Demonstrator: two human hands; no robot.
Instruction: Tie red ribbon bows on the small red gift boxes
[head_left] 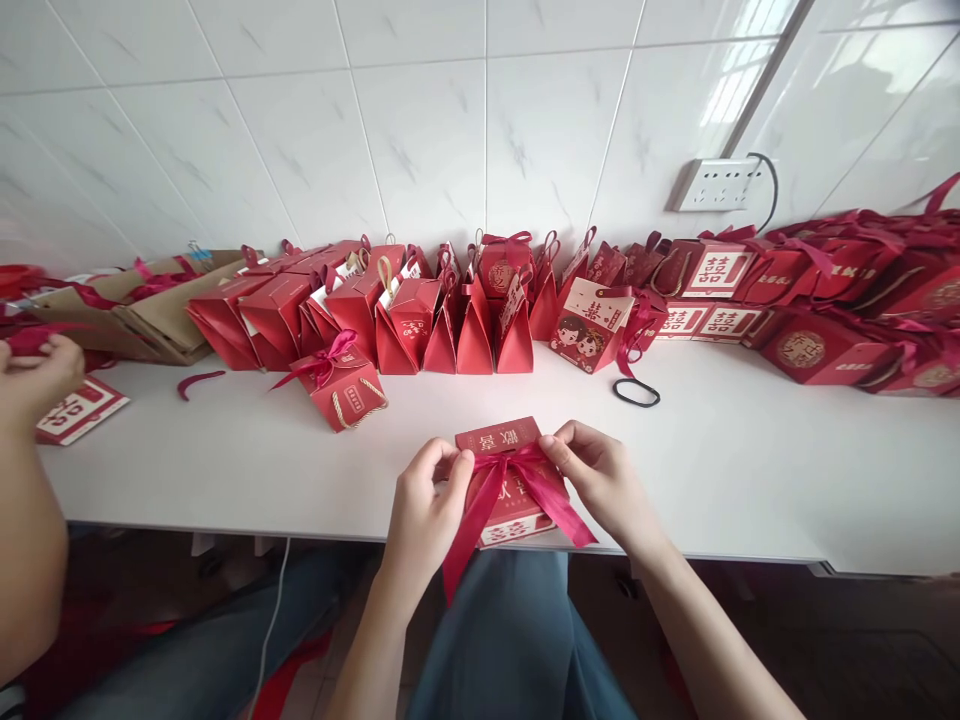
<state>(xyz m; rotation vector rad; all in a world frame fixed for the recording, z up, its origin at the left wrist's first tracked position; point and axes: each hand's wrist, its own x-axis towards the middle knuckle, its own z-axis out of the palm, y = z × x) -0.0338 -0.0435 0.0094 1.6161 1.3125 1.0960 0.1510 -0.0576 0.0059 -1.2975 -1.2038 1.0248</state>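
Observation:
In front of me at the table's near edge lies a red gift box (496,438) with white and gold characters. A magenta ribbon (480,515) crosses it in a bow, its two tails hanging toward me over the front. My left hand (429,505) pinches the bow's left side between thumb and forefinger. On the other side, my right hand (600,472) grips the ribbon's right loop the same way. Fingertips partly cover both loops. Beyond my left hand, a finished-looking red box (349,390) with a bow and gold cord handle sits tilted.
Several red boxes (401,325) line the white table (712,470) along the tiled wall. More boxes (817,345) are stacked at right. A black elastic band (636,392) and a ribbon scrap (199,383) lie on the table. A co-worker's hand (37,380) holds ribbon at far left.

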